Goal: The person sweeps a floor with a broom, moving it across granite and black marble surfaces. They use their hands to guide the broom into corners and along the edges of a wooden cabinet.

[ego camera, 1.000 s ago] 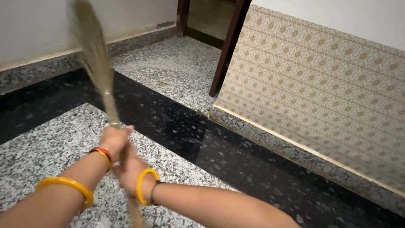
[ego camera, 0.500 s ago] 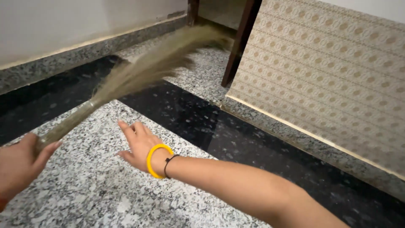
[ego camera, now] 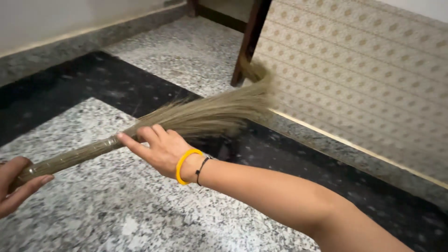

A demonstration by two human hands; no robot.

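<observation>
A grass broom lies low over the floor, its bristles fanned toward the patterned wall panel at the right. My left hand grips the end of the broom's wrapped handle at the left edge. My right hand, with a yellow bangle and a black thread on its wrist, rests on the handle where the bristles begin, index finger stretched along it and fingers loosely curled.
The floor is speckled grey granite crossed by black granite bands. A dark wooden post stands by the panel's left edge. A white wall with a granite skirting runs along the back left.
The broom swung from upright in both hands down and to the right, to the panel's base. My right hand let go of it, spread open, and now rests on the handle.
</observation>
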